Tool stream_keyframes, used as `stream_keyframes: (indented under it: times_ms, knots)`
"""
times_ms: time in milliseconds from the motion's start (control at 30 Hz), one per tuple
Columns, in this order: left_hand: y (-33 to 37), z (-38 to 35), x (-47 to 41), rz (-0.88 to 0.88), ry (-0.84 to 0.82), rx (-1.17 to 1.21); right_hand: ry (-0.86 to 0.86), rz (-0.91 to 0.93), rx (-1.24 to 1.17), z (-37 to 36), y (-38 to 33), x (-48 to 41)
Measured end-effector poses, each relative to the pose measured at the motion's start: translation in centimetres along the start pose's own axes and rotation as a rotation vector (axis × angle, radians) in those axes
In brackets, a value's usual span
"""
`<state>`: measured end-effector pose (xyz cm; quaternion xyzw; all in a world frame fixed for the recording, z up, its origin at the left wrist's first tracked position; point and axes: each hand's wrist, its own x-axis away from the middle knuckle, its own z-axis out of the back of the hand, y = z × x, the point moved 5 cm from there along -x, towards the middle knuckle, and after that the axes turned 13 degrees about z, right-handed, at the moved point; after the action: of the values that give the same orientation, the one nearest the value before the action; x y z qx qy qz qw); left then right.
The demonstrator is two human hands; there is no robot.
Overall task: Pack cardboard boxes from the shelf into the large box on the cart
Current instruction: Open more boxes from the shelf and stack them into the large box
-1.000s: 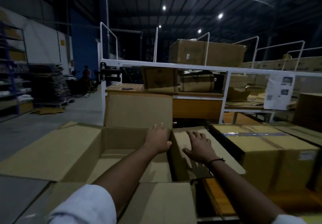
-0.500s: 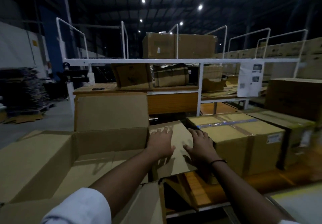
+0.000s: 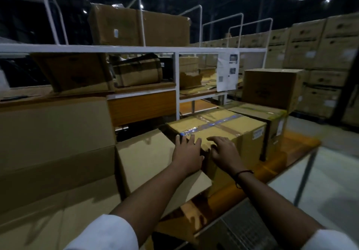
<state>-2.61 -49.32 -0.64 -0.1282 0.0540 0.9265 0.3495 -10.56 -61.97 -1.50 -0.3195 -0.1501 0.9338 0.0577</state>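
Observation:
A large open cardboard box (image 3: 56,168) fills the left, its right flap (image 3: 149,158) folded outward. Right of it a taped cardboard box (image 3: 219,127) with a white label sits on an orange platform (image 3: 275,162). My left hand (image 3: 187,153) reaches over the flap with fingers spread at the taped box's near left corner. My right hand (image 3: 224,150) lies with loosely bent fingers on the near top edge of the same box. Neither hand grips anything.
A second taped box (image 3: 272,121) stands behind the first, with a brown box (image 3: 272,88) on top. A white-framed shelf (image 3: 136,49) with several cartons runs across the back. Stacked cartons (image 3: 320,59) line the far right. A metal grate (image 3: 240,228) lies below my right arm.
The view has swung right. Both hands have left the large box's flap and moved right onto the near edge of the taped box.

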Motion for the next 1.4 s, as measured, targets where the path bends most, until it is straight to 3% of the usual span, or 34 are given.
stream_keyframes:
  times_ms: [267, 433, 533, 700, 933, 1133, 1400]
  knots:
    - [3.6, -3.2, -3.5, 0.07, -0.155, 0.113, -0.177, -0.092, 0.062, -0.9, 6.9, -1.1]
    - [6.2, -3.2, -5.6, 0.169, -0.179, 0.034, -0.123, 0.028, 0.083, -1.3, 10.3, -1.4]
    - [8.2, -3.1, -7.1, 0.284, -0.238, 0.042, -0.091, 0.099, 0.084, -1.3, 12.1, -2.2]
    - [10.6, -5.1, -8.2, 0.521, -0.257, 0.008, -0.189, 0.139, 0.144, -0.8, 15.8, -4.3]
    - [11.9, -6.8, -8.2, 0.705, -0.17, 0.065, -0.245, 0.271, 0.101, -0.8, 20.1, -5.0]
    - [11.3, -7.0, -5.8, 0.793, 0.104, 0.267, -0.222, 0.244, 0.014, -1.2, 20.9, -4.6]
    - [7.1, -6.6, -4.4, 0.871, 0.192, 0.388, -0.208, 0.363, -0.057, -1.3, 21.2, -4.0]
